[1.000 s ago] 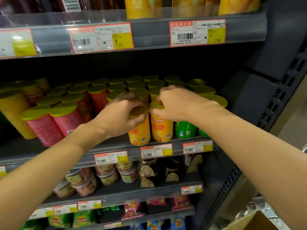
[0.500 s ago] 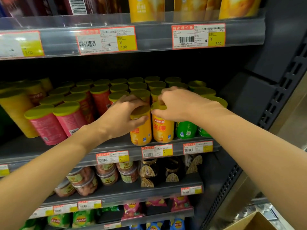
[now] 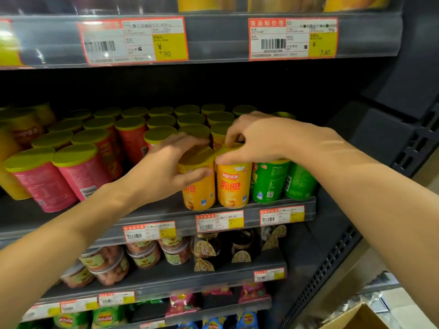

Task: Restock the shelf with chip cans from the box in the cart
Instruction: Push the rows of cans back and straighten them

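Chip cans crowd the shelf (image 3: 237, 210) in upright rows under green lids. At about nine o'clock from my hands stand the pink cans (image 3: 71, 176), tilted a little in this wide view. My left hand (image 3: 166, 169) comes next, its fingers curled over the lid and its thumb pressed to the side of the left yellow can (image 3: 198, 193), so it grips that can near the top. Touching it at three o'clock stands the right yellow can (image 3: 234, 186), and my right hand (image 3: 263, 138) pinches its lid rim from above with bent fingers. Both cans stand at the shelf's front lip with their long axes vertical, directly beneath the hands, each hand nearest its own can. Green cans (image 3: 270, 179) sit just beside, at three o'clock. I judge both yellow cans are being settled into the front row; the next move looks like letting go straight upward without tipping them. The box (image 3: 370, 317) shows at five o'clock, low in the corner.
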